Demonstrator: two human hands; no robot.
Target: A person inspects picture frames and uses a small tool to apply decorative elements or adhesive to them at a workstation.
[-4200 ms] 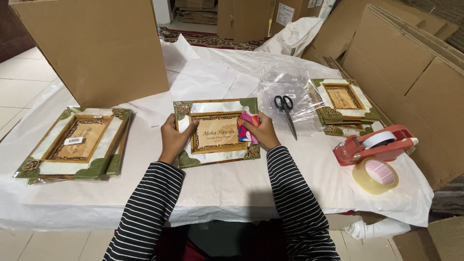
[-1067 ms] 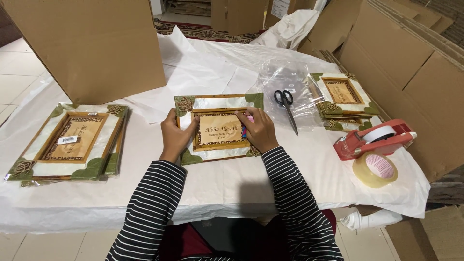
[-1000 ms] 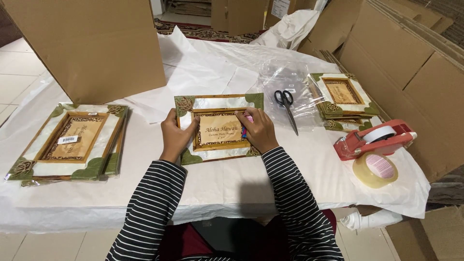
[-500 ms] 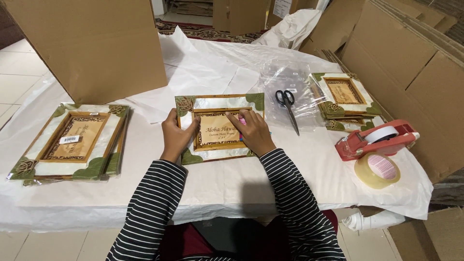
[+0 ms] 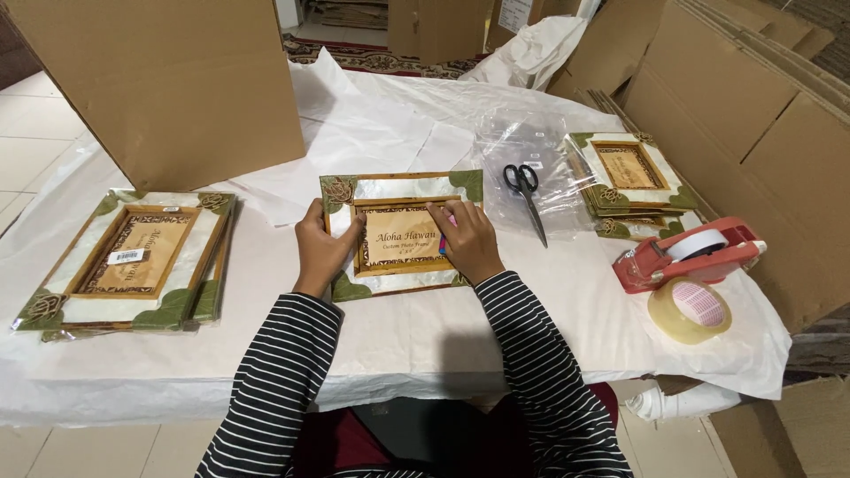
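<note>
Tabletop covered in white paper sheeting. Large cardboard sheet upright, beyond and left of the grip. Flattened cardboard stack leaning at right. Pale tiled floor left; patterned rug beyond. Lighting even.

left hand: flat, fingers curled | right hand: flat, palm down

Right hand now flat on the frame, slid in from the right edge toward the middle. Pink item, earlier plain in the fingers, now almost hidden beneath them. Left hand shifted slightly inward at the left edge.
</note>
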